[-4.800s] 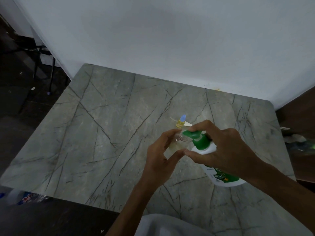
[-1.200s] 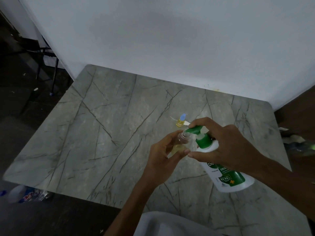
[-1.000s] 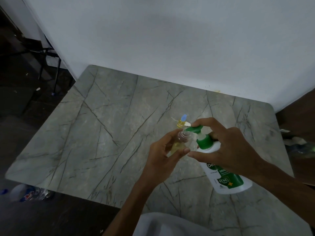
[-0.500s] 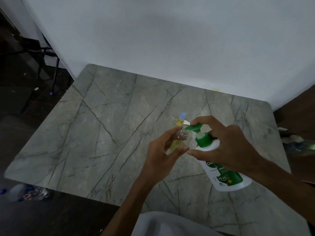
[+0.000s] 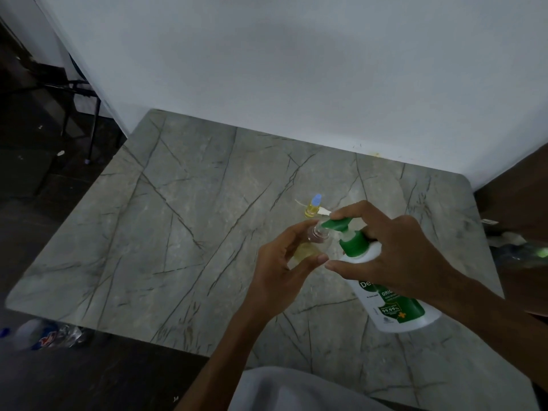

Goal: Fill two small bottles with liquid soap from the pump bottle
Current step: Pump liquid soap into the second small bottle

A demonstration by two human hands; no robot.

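Centre: small blue-capped bottle (image 5: 313, 206) looks full. Left hand (image 5: 281, 277) holds small clear bottle (image 5: 317, 234), part full; right hand (image 5: 397, 253) grips white green-headed pump bottle (image 5: 397, 310).

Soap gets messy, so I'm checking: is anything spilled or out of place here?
No soap shows on the table. The nozzle of the pump bottle sits at the mouth of the open small bottle. Only a small white piece lies loose beside the blue-capped bottle.

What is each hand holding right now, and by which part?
The left hand grips the small clear bottle around its body. The right hand holds the pump bottle at its shoulder, forefinger on the green pump head.
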